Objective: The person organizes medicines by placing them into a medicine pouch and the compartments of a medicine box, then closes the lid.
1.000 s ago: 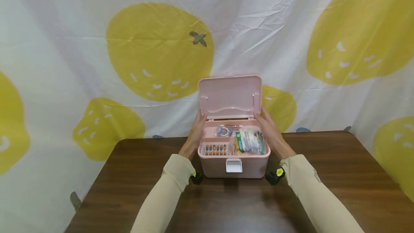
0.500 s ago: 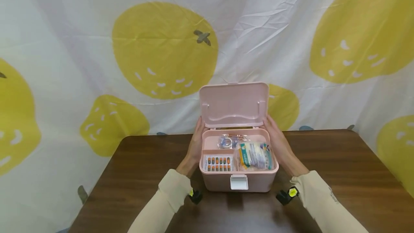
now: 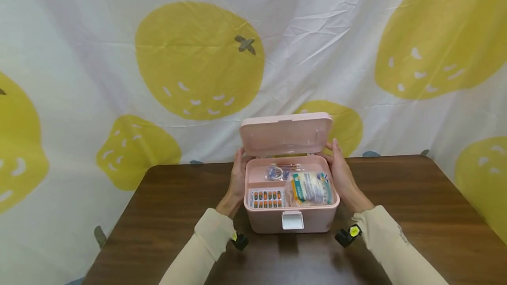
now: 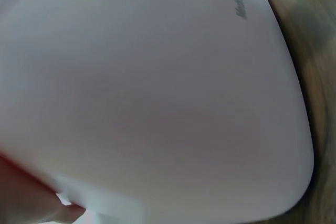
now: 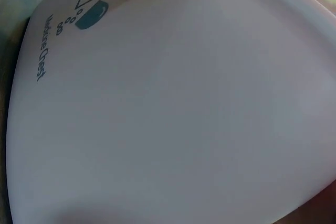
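Observation:
A pink medicine box (image 3: 291,222) stands on the table with its lid (image 3: 286,137) raised and leaning forward over the back. Along its left side lies my left hand (image 3: 237,179), fingers fairly straight and reaching to the hinge end. My right hand (image 3: 342,177) rests against the other side, fingertips pointing up beside the lid's lower corner. Inside are a blister pack of capsules (image 3: 268,199) at front left, a plastic-wrapped package (image 3: 310,188) at the right, and a small clear bag with a white ring (image 3: 276,173) behind. Both wrist views are mostly filled by the box's side walls.
The dark wooden table (image 3: 174,223) reaches back to a white cloth (image 3: 222,140) printed with yellow fruit. A white latch (image 3: 292,221) hangs on the box's front. Black wrist cameras (image 3: 239,241) sit under both cuffs.
The box has come nearer to me along the table, between both hands. Its lid, leaning back before, has swung forward so its top edge now shows. My fingers have moved up beside the lid.

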`<action>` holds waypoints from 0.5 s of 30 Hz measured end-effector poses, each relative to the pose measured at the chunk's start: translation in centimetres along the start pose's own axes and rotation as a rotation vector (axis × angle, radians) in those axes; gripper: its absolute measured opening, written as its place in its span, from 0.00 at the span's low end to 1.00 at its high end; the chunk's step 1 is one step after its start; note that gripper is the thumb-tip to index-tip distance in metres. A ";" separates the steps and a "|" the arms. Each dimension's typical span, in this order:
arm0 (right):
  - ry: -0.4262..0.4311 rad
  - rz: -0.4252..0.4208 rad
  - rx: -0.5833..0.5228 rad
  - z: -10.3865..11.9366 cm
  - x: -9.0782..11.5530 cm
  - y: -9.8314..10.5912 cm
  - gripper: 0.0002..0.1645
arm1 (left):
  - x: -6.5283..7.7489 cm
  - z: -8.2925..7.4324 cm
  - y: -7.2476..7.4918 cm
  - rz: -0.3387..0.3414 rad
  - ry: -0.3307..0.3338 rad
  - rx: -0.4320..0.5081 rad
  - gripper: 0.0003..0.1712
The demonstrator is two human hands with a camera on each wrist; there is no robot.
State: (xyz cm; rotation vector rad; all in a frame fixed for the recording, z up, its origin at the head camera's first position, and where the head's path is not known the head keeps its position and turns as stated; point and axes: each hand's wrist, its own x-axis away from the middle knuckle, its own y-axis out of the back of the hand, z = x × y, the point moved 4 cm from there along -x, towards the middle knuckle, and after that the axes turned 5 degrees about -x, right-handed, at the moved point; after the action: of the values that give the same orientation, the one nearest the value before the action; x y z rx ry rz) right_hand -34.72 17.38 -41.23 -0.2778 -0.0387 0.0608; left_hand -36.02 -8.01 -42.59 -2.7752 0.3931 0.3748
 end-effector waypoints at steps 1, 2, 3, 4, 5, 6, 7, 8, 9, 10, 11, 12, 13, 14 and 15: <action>-0.001 -0.003 -0.014 0.0 -0.1 0.0 0.43 | 0.0 0.0 0.1 0.017 0.001 -0.002 0.34; 0.002 -0.008 -0.022 -0.1 -0.2 0.0 0.41 | -0.1 0.0 0.1 0.038 -0.001 -0.006 0.36; 0.004 -0.012 -0.029 -0.1 -0.3 -0.1 0.38 | 0.0 -0.1 0.1 0.047 0.001 -0.013 0.37; 0.009 -0.015 -0.034 -0.1 -0.4 -0.1 0.34 | 0.0 -0.1 0.1 0.051 0.002 -0.034 0.39; 0.011 -0.015 -0.034 -0.2 -0.4 -0.1 0.32 | 0.1 -0.2 0.2 0.056 0.002 -0.056 0.40; 0.014 -0.015 -0.026 -0.2 -0.5 -0.1 0.30 | 0.2 -0.1 0.3 0.044 0.015 -0.079 0.41; 0.014 -0.013 -0.018 -0.2 -0.5 0.0 0.28 | 0.4 -0.2 0.3 0.031 0.026 -0.103 0.40; 0.015 -0.006 -0.012 -0.2 -0.4 0.0 0.27 | 0.6 -0.2 0.4 0.020 0.038 -0.118 0.40; 0.015 0.004 -0.006 -0.2 -0.4 0.0 0.26 | 0.8 -0.2 0.5 0.004 0.055 -0.135 0.40; 0.014 0.015 -0.005 -0.1 -0.3 0.1 0.25 | 1.0 -0.1 0.6 -0.009 0.071 -0.152 0.39; 0.009 0.031 -0.006 -0.1 -0.2 0.2 0.25 | 1.2 -0.1 0.8 -0.021 0.085 -0.162 0.37; 0.008 0.043 -0.005 -0.1 -0.1 0.3 0.25 | 1.3 -0.1 0.9 -0.032 0.100 -0.170 0.36; 0.005 0.058 -0.012 -0.2 0.0 0.3 0.25 | 1.5 -0.1 1.0 -0.032 0.114 -0.175 0.34; 0.000 0.078 -0.019 -0.3 0.1 0.4 0.25 | 1.7 -0.1 1.0 -0.032 0.126 -0.175 0.34; 0.004 0.098 -0.034 -0.3 0.1 0.5 0.24 | 1.8 0.0 1.1 -0.030 0.142 -0.178 0.34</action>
State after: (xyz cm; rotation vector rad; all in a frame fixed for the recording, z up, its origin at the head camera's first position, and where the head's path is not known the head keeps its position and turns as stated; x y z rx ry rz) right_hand -34.60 17.75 -41.69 -0.3136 -0.0222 0.1567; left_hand -34.66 -9.45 -43.41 -2.9884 0.3670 0.2158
